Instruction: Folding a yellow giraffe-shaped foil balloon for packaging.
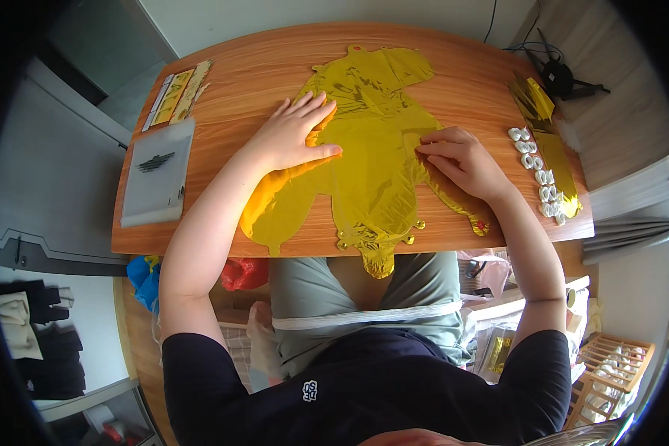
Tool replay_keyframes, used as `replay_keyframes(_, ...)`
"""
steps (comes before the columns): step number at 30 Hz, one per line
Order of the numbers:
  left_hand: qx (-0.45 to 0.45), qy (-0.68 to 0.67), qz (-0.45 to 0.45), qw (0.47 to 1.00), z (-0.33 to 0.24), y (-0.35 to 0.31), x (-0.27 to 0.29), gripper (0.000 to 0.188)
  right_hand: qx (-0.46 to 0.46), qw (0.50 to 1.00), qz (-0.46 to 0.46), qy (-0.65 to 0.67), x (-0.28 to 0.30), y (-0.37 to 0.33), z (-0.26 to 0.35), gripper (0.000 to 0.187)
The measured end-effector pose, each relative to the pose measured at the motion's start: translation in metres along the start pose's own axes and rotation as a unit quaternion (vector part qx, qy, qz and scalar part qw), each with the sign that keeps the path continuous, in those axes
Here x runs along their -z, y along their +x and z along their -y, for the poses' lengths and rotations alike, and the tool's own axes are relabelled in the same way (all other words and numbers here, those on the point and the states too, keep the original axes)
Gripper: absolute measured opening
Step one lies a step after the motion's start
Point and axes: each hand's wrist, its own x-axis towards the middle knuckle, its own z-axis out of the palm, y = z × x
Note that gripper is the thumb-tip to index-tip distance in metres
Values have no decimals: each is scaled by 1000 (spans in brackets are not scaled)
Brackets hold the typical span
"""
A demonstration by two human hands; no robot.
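A flat, uninflated gold foil balloon [372, 167] with rounded lobes lies across the middle of the table, its lower tip hanging over the near edge. My left hand [293, 137] rests on its left side, fingers spread and thumb pointing right, holding nothing. At the balloon's right side, my right hand [461, 160] pinches the foil between thumb and fingers. Beside that hand, a narrow lobe of the balloon runs down to a small red spot [481, 225] near the table edge.
On the wooden table [260, 63], a clear plastic bag [152, 201] with thin dark sticks [156, 162] lies left, below flat packets [178, 97]. Several white rolled bands [539, 177] line the right side, beside folded gold foil [557, 163]. A black device with cables [559, 76] sits far right.
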Motion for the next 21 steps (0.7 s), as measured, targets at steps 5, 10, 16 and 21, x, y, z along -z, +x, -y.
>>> replay_keyframes(5, -2, 3, -10, 1000, -1, 2, 2, 107, -46, 998, 2, 42, 3, 0, 2, 31)
replay_keyframes(10, 12, -4, -8, 1000, -4, -3, 4, 98, -79, 997, 13, -19, 18, 18, 14, 43)
replay_keyframes(16, 8, -1, -10, 1000, -8, 0, 5, 98, -271, 961, -5, -47, 29, 112, -86, 58)
replay_keyframes(21, -21, 4, -30, 999, -11, 11, 1, 102, -430, 897, -96, -24, 22, 161, -150, 80)
